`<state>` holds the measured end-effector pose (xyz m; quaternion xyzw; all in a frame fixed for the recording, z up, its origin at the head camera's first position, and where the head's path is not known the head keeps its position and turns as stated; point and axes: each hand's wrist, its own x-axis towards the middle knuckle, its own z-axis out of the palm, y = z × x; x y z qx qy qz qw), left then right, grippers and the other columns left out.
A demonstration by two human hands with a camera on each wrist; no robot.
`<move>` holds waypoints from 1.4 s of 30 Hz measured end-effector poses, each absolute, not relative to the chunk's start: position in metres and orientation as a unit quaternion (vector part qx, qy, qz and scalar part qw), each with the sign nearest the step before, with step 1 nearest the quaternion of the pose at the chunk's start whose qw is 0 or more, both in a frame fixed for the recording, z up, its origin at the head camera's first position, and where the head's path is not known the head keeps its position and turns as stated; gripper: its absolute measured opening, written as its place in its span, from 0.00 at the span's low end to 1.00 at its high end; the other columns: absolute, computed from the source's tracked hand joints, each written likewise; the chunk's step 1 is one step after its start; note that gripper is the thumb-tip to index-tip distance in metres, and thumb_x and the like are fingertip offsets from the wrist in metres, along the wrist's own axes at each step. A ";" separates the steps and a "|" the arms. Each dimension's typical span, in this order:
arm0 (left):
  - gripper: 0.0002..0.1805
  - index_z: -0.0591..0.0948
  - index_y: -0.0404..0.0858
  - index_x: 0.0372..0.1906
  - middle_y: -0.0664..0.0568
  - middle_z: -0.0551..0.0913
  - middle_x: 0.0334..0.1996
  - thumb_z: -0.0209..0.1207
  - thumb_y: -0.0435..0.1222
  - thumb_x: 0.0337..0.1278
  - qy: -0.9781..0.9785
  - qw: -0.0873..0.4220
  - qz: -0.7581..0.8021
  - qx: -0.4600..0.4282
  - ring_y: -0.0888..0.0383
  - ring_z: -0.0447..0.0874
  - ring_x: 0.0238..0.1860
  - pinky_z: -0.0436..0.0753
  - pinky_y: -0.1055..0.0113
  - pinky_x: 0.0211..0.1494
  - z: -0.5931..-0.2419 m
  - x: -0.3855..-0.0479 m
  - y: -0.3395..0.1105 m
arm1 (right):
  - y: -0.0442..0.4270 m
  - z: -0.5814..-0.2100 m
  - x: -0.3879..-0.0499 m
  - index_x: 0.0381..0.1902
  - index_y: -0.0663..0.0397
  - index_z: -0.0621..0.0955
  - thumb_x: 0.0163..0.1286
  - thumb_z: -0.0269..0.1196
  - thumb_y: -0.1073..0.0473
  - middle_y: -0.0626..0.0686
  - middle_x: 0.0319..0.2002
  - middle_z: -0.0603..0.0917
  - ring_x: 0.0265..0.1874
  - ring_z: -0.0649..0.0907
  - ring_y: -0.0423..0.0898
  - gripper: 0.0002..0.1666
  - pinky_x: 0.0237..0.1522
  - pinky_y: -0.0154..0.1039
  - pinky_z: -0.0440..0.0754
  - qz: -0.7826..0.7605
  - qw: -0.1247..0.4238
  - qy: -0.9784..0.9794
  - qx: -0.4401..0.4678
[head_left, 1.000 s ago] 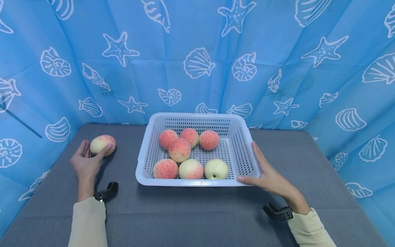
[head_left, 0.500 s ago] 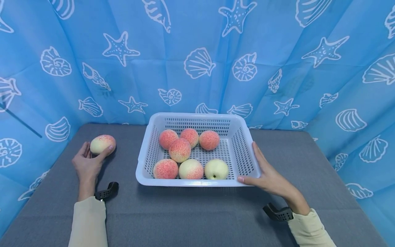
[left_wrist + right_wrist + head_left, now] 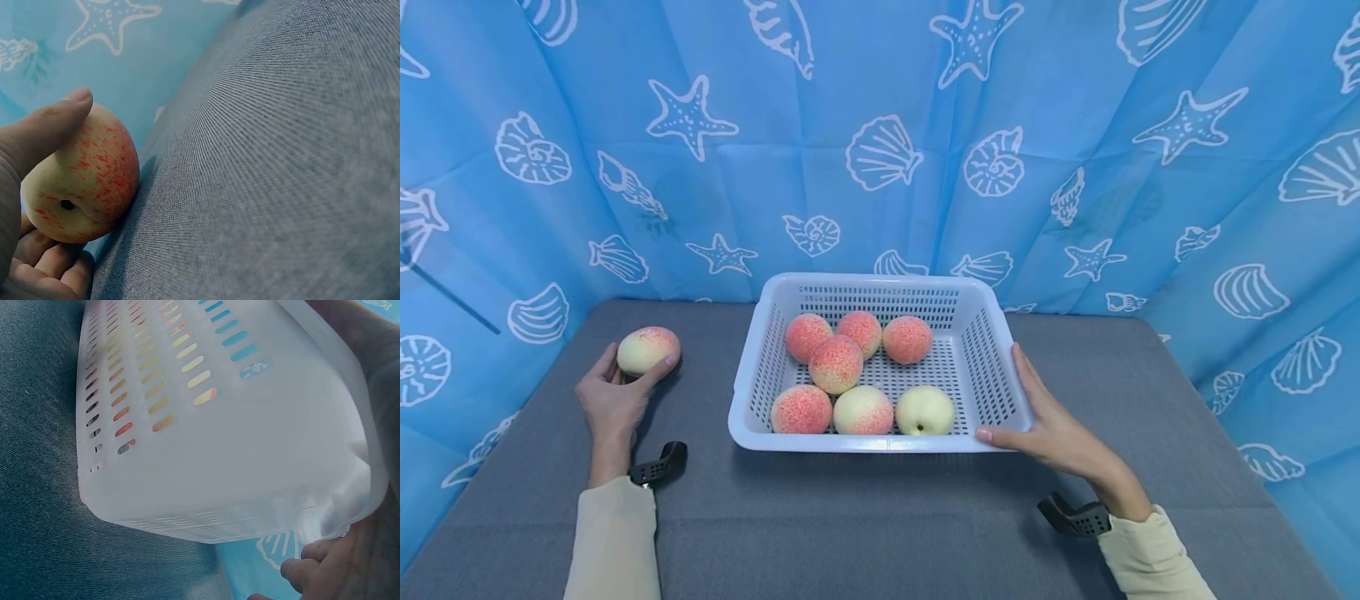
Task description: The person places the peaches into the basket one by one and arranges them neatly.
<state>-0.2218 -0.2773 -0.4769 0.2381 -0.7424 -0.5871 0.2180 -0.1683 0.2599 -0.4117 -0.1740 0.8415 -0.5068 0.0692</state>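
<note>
On the left side of the table, my left hand (image 3: 613, 404) holds a yellow peach with red speckles (image 3: 648, 350). Seen from the left wrist, the thumb lies over the top of this peach (image 3: 100, 172), the other fingers are underneath, and the peach is at the cloth. My right hand (image 3: 1052, 425) grips the near right corner of a white plastic basket (image 3: 887, 444), thumb on the front rim and fingers along the right side. In the right wrist view, the slotted basket wall (image 3: 250, 450) fills the middle, and curled fingertips show below the rim.
Several peaches lie in the basket, including a red one (image 3: 907, 340), one on top of others (image 3: 836, 364) and a pale one (image 3: 925, 411). Grey cloth (image 3: 850, 533) covers the table. A blue curtain with white shells (image 3: 820, 167) hangs behind and at both sides.
My left hand has shifted very slightly to the right around the peach. The basket, its peaches and my right hand stay where they were.
</note>
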 end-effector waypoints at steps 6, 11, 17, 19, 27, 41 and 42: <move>0.51 0.64 0.40 0.77 0.43 0.64 0.75 0.77 0.43 0.49 -0.737 0.220 -0.597 0.230 0.54 0.63 0.74 0.66 0.62 0.72 -0.476 -0.222 -0.277 | 0.260 -0.413 -0.168 0.81 0.32 0.32 0.60 0.76 0.60 0.69 0.79 0.40 0.60 0.75 0.73 0.75 0.46 0.44 0.86 -0.507 0.068 0.841 -0.175; 0.50 0.64 0.41 0.78 0.43 0.63 0.76 0.76 0.43 0.51 -0.735 0.215 -0.600 0.231 0.54 0.63 0.75 0.66 0.61 0.73 -0.476 -0.223 -0.277 | 0.260 -0.413 -0.169 0.81 0.31 0.32 0.60 0.76 0.60 0.68 0.79 0.40 0.61 0.75 0.73 0.75 0.47 0.45 0.86 -0.509 0.068 0.840 -0.177; 0.50 0.65 0.42 0.77 0.45 0.64 0.75 0.77 0.43 0.50 -0.733 0.210 -0.603 0.235 0.54 0.64 0.74 0.66 0.61 0.72 -0.473 -0.224 -0.275 | 0.260 -0.414 -0.169 0.81 0.31 0.32 0.61 0.76 0.60 0.68 0.79 0.39 0.61 0.75 0.73 0.75 0.47 0.44 0.86 -0.509 0.067 0.839 -0.178; 0.50 0.65 0.42 0.77 0.46 0.65 0.75 0.77 0.43 0.49 -0.730 0.210 -0.606 0.233 0.54 0.64 0.74 0.67 0.60 0.72 -0.470 -0.224 -0.274 | 0.261 -0.414 -0.169 0.81 0.31 0.32 0.61 0.76 0.60 0.68 0.79 0.39 0.60 0.75 0.73 0.75 0.47 0.44 0.86 -0.508 0.066 0.840 -0.179; 0.48 0.68 0.43 0.76 0.45 0.68 0.73 0.78 0.36 0.48 -0.701 0.237 -0.641 0.202 0.54 0.68 0.72 0.70 0.60 0.70 -0.452 -0.223 -0.273 | 0.261 -0.414 -0.169 0.81 0.33 0.32 0.61 0.76 0.60 0.69 0.79 0.40 0.60 0.75 0.72 0.75 0.47 0.44 0.86 -0.508 0.068 0.840 -0.177; 0.46 0.71 0.44 0.74 0.47 0.70 0.72 0.78 0.34 0.46 -0.714 0.289 -0.626 0.119 0.54 0.69 0.72 0.69 0.64 0.69 -0.411 -0.217 -0.253 | 0.260 -0.412 -0.168 0.81 0.33 0.31 0.61 0.76 0.60 0.69 0.79 0.39 0.60 0.76 0.72 0.75 0.47 0.44 0.86 -0.505 0.069 0.842 -0.176; 0.46 0.71 0.44 0.73 0.47 0.71 0.72 0.78 0.34 0.46 -0.717 0.291 -0.623 0.111 0.54 0.69 0.71 0.69 0.64 0.69 -0.409 -0.217 -0.251 | 0.260 -0.412 -0.168 0.81 0.33 0.31 0.61 0.76 0.60 0.69 0.79 0.40 0.60 0.76 0.72 0.75 0.47 0.44 0.86 -0.505 0.069 0.842 -0.177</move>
